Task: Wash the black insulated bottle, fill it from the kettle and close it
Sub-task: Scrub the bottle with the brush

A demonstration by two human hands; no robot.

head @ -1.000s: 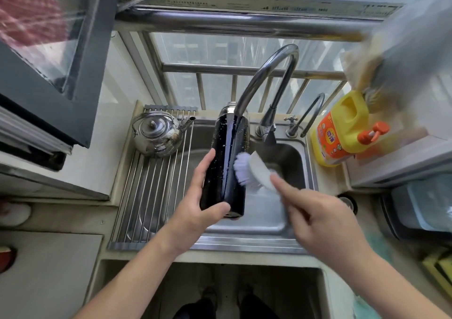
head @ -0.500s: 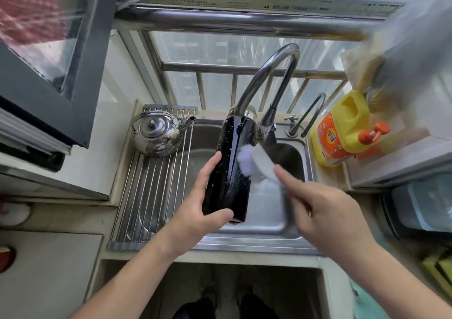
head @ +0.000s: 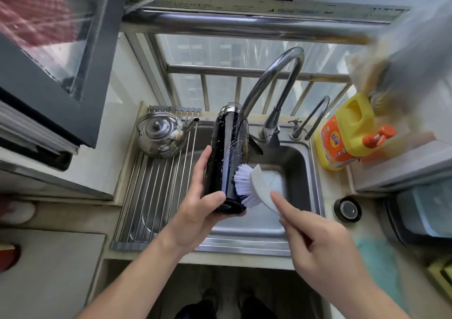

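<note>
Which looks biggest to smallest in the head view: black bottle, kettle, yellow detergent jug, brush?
Largest: black bottle and yellow detergent jug, too alike to rank; the bottle is nearer the camera.
Then: kettle.
Smallest: brush.

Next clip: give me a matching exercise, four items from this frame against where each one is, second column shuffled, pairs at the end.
1. bottle
2. kettle
3. brush
4. detergent jug

A. on the drying rack
B. on the counter right of the sink
C. gripped by the left hand
D. held by the right hand

Pairs: 1-C, 2-A, 3-D, 4-B
</note>
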